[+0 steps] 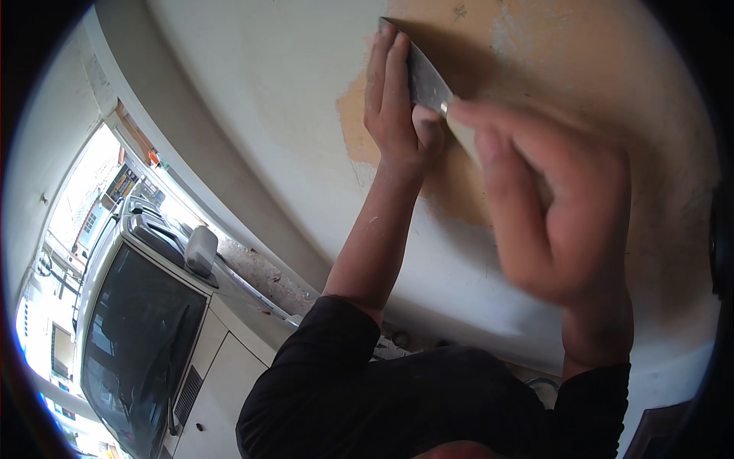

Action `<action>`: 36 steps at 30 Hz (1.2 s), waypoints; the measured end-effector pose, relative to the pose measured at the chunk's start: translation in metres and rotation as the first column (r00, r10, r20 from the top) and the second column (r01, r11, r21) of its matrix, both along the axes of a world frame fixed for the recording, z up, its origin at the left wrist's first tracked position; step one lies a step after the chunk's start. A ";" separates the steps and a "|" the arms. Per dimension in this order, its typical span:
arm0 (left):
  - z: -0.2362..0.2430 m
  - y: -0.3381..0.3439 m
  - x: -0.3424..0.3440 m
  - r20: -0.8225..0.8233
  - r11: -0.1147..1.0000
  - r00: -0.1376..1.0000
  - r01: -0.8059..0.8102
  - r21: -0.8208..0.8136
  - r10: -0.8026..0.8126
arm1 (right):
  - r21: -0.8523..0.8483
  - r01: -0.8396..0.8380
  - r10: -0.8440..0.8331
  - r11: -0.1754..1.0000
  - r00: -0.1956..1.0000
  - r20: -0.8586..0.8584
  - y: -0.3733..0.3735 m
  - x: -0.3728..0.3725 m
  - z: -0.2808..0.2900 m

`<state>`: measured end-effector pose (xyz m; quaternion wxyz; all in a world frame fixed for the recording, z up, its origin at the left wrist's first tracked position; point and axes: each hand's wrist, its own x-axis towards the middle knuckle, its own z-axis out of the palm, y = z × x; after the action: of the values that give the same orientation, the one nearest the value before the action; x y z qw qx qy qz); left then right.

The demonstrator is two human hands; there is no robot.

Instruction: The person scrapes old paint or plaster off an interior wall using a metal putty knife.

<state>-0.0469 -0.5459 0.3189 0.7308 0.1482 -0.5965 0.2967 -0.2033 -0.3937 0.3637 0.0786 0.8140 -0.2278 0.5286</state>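
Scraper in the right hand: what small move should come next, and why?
I'd probably nudge the scraper slightly left, toward the ragged left border of the tan patch: the left hand's fingers lie along its blade, the right hand grips its handle, and pale wall coating shows beyond that border.

Pale vehicle (238,353) with side mirror (202,250)

The scraper blade (427,80) is made of smooth metal. The wall (306,69) is finished in matt, scuffed paint.
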 end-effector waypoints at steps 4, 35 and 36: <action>0.004 0.003 -0.005 0.000 0.999 0.999 0.037 -0.006 -0.037 | -0.075 0.021 -0.025 0.997 0.999 -0.046 0.007 0.000 -0.003; -0.005 0.004 0.000 0.024 0.998 0.998 0.066 -0.002 -0.066 | -0.072 0.045 -0.051 0.996 0.995 -0.083 0.011 0.002 -0.008; -0.007 0.004 -0.001 0.024 0.999 0.999 0.040 -0.001 -0.040 | -0.076 0.045 -0.052 0.996 0.995 -0.084 0.007 0.001 -0.008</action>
<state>-0.0476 -0.5415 0.3123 0.7294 0.1320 -0.6080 0.2845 -0.2025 -0.3869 0.3555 0.1311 0.8268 -0.2243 0.4989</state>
